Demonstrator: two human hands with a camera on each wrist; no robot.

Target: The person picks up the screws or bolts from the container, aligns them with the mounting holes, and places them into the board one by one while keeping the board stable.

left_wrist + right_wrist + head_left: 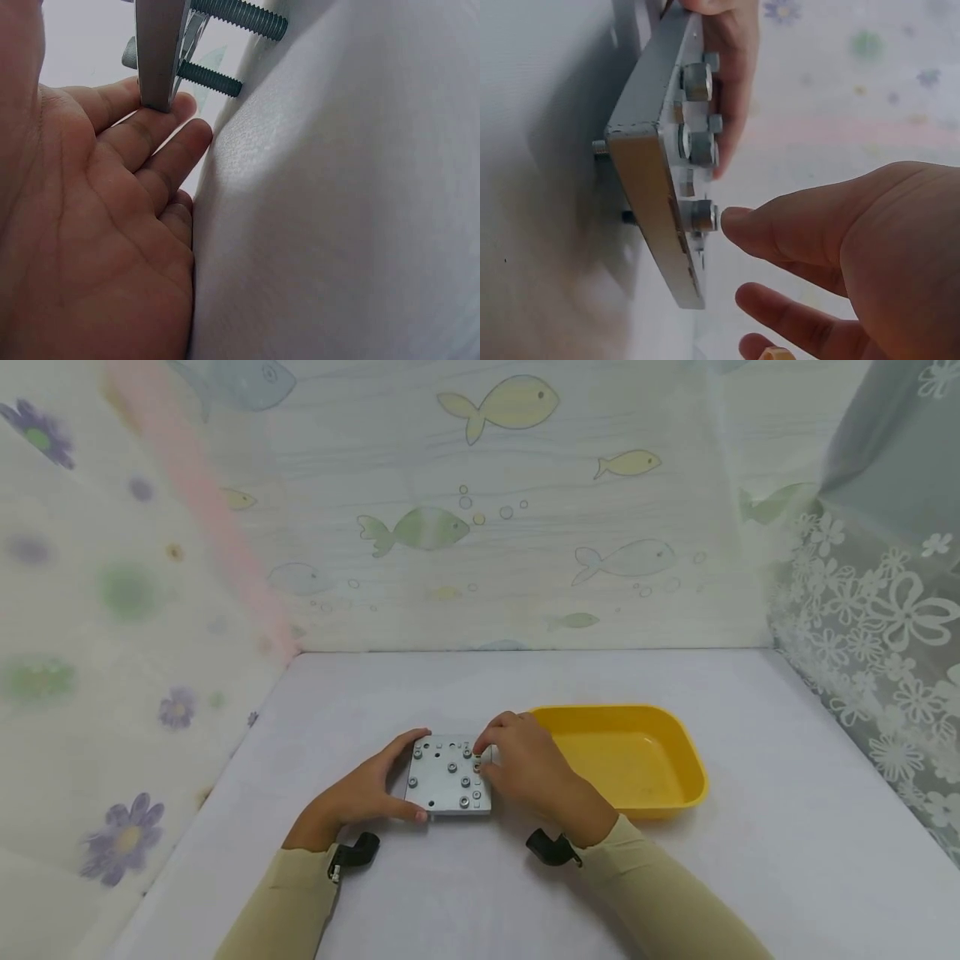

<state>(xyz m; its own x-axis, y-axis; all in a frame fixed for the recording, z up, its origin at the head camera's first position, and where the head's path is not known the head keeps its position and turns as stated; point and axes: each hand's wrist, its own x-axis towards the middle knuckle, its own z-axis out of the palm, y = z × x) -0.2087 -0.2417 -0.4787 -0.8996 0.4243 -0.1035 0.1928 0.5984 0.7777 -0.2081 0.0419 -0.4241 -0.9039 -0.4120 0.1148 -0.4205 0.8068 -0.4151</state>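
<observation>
My left hand (pixel 360 789) grips a silver metal plate (pixel 438 789) by its left part, thumb at the near edge and fingers at the far edge. Several socket-head bolts (pixel 703 215) of different sizes stand in the plate. Their threaded shanks (pixel 214 79) stick out underneath, over the white cloth. At the plate's right side is my right hand (pixel 528 764), thumb and index finger apart around the bolt heads there. In the right wrist view the thumb tip is right at one bolt's head; the index fingertip is hidden behind the thumb.
A yellow tray (pixel 693 781) stands right behind my right hand. The table has a white cloth (pixel 450 893), with a fish-patterned curtain (pixel 495 593) along its back. Patterned fabric hangs on both sides. Several bare holes (pixel 431 803) show in the plate.
</observation>
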